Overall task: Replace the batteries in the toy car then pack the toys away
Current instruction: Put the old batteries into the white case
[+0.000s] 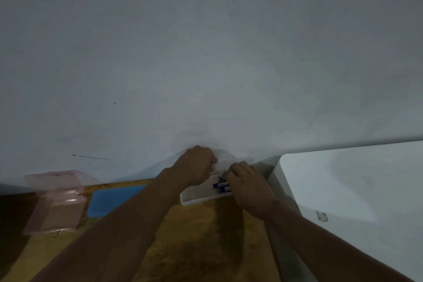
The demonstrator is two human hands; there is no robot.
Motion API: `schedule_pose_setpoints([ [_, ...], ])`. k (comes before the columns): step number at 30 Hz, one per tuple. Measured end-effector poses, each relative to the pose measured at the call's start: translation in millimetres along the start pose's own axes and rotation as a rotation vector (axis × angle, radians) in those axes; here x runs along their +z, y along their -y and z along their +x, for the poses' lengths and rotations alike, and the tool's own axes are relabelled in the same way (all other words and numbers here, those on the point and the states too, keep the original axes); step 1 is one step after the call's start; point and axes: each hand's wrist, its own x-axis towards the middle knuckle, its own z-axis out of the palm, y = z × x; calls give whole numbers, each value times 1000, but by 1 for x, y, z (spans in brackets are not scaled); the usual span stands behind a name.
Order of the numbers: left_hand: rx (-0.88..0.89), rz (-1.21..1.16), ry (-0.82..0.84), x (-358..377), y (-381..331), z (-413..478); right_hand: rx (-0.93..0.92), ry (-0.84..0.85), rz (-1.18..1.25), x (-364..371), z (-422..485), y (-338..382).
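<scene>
**Fetching fresh batteries from the box**

Head view: most of the picture is bare grey wall (206,52); the work sits low in the frame. On the wooden table (194,247), close to the wall, stands a small white box (194,199), and both hands meet over it. The left hand (196,165) is balled up, its fingers curled round what looks like the box's clear lid (225,159), held raised at the far side. The right hand (247,183) reaches in from the right with its fingers bent down onto the batteries (220,186); whether they pinch one cannot be told, since the fingertips are hidden.

The blue batteries lie flat in the box's right half, their long axes running roughly left to right. Which end is which is too small to read.

I judge this an early step: taking new cells out. The toy car is not in view. The next move calls for a clean pinch on one cell and a lift clear of the box wall, with the lid kept up.

To the left lie a blue mat (109,199) and a pink translucent container (55,201); a white tabletop (354,181) stands on the right.
</scene>
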Motion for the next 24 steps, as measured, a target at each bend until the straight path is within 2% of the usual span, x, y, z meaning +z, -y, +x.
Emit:
schedule_pose_setpoints([
  [3, 4, 24, 9, 3, 0, -5, 384, -105, 65, -13, -7, -3],
  [5, 4, 29, 14, 7, 0, -10, 485, -84, 157, -15, -13, -8],
  [7, 6, 7, 4, 9, -2, -19, 467, 5, 216, -14, -19, -12],
  [9, -17, -25, -37, 10, -3, -32, 405, 24, 199, -7, -22, -17],
  [13, -199, -19, -171, 20, 8, -64, 404, 55, 289, -16, -27, -13],
  [16, -321, -100, -221, 30, 13, -82, 433, 32, 336, -16, -34, -10],
  [17, -342, -115, -226, 32, 13, -84, 498, 13, 437, -16, -36, -8],
  [20, -376, -142, -204, 40, 10, -87, 805, -32, 1012, -16, -43, -3],
  [21, -385, -148, -212, 42, 9, -87, 853, -74, 1138, -17, -43, -3],
  [24, -405, -178, -244, 47, 8, -89, 824, -46, 1206, -20, -43, -4],
])
